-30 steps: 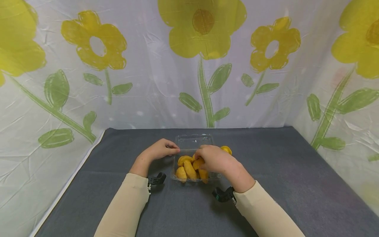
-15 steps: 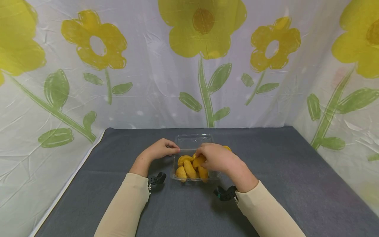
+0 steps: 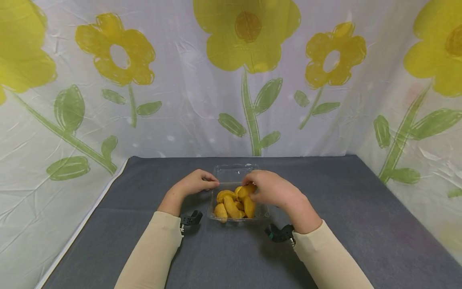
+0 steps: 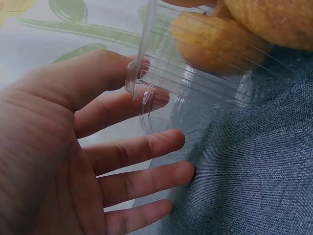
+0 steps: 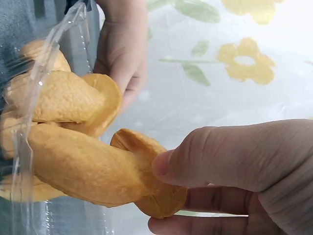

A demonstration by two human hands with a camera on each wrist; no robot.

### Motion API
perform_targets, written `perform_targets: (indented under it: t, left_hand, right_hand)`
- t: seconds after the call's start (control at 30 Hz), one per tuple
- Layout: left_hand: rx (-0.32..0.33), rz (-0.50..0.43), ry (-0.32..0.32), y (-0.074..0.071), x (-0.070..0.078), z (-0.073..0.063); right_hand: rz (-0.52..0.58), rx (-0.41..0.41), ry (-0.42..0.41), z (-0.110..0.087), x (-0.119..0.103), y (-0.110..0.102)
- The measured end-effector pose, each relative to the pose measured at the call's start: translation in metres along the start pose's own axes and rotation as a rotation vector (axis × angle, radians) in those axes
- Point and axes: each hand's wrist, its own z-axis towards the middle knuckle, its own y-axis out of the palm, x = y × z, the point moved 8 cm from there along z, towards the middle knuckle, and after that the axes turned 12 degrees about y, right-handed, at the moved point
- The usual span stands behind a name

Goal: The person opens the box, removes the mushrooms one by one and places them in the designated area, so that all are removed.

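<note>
A clear plastic box (image 3: 261, 216) on the table holds several yellow-orange mushrooms (image 3: 231, 206) with thick stems. Its lid (image 3: 234, 172) lies folded back on the far side. At the box's far left corner, my left hand (image 3: 196, 182) pinches the plastic edge between thumb and index finger (image 4: 110, 110); the other fingers stretch out below it. My right hand (image 3: 274, 190) is over the right part of the box. In the right wrist view its thumb presses the cap end of a mushroom (image 5: 88, 166), with fingers behind, while the stem lies over the other mushrooms.
Dark grey cloth (image 3: 343, 208) covers the table. A white curtain (image 3: 173, 112) printed with yellow flowers closes off the back and both sides. Each wrist wears a black strap, the right strap (image 3: 279, 233) close above the cloth.
My right hand has shifted back and to the right over the box, now at a mushroom farther back. A yellow piece seen beyond this hand is now hidden. My left hand has stayed put.
</note>
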Motion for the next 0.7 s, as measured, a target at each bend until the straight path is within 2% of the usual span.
perform_targets:
  t: [0.4, 0.7]
  left_hand:
    - [-0.003, 0.001, -0.006, 0.000, 0.000, 0.000]
    - [-0.004, -0.004, 0.002, 0.001, 0.000, 0.000]
  right_hand:
    - [0.053, 0.011, 0.003, -0.002, 0.008, -0.009]
    - [0.090, 0.019, 0.036, -0.005, 0.016, -0.017]
